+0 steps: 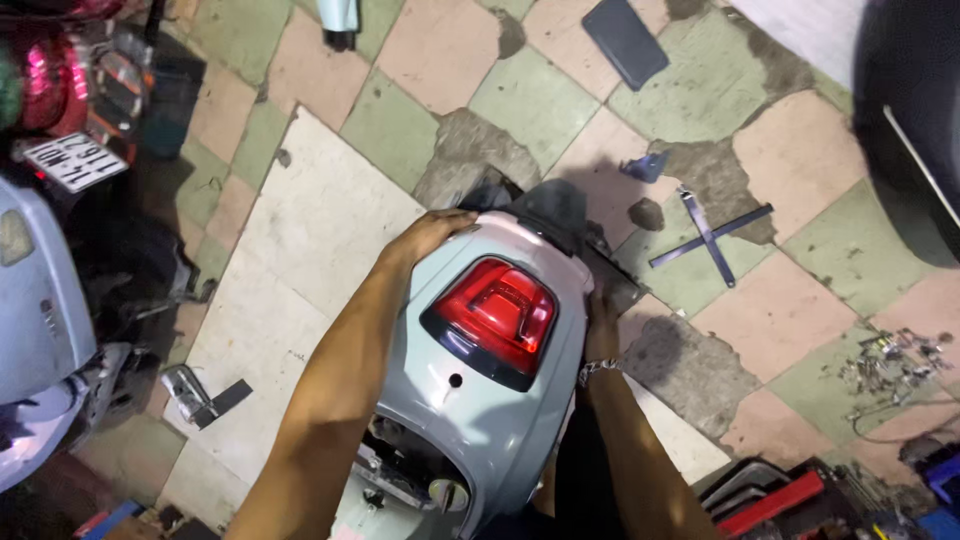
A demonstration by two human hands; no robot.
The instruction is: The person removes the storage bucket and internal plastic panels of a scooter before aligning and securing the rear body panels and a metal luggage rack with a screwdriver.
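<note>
Nearest the lens, at six o'clock: exposed scooter frame and metal fittings (410, 480), uncovered below the lower edge of the pale grey-blue rear body panel (500, 400). Panel itself at frame centre, red tail light (495, 315) set in its top, dark opening just beyond at twelve o'clock of it. Judged from this: cover off its seat or not yet fastened down, held loose over the frame; seating or lifting clear left undone, which of the two impossible to tell. Loose pile of bolts and small hardware (890, 360) at three o'clock on the tiled floor, cross-shaped wrench (710, 237) at two o'clock, dark flat panel (625, 40) at one o'clock.

Left hand (430, 235) at eleven o'clock of the panel, forearm stretched long from seven o'clock, palm flat and fingers curled over the upper left edge, gripping it. Right hand (600, 325) at three o'clock of the tail light, wrist with a metal bracelet, fingers tucked behind the right flank, closed round the edge; fingertips hidden. Another scooter's rear end (40, 290) at nine o'clock.
</note>
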